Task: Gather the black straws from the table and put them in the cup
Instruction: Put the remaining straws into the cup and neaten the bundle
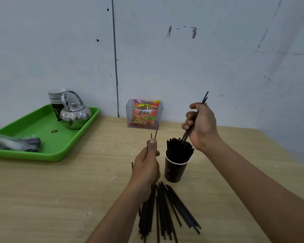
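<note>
Looks like a small drinks stall or pantry corner: wooden table (60, 190) against a scuffed wall (218, 67), green tray (42, 127) with stacked paper cups (56, 98) and a steel kettle (75, 116), 1 French Fries packet (145, 113) in a clear box (129, 109), black straws (179, 148) filling a cup (174, 172).
</note>
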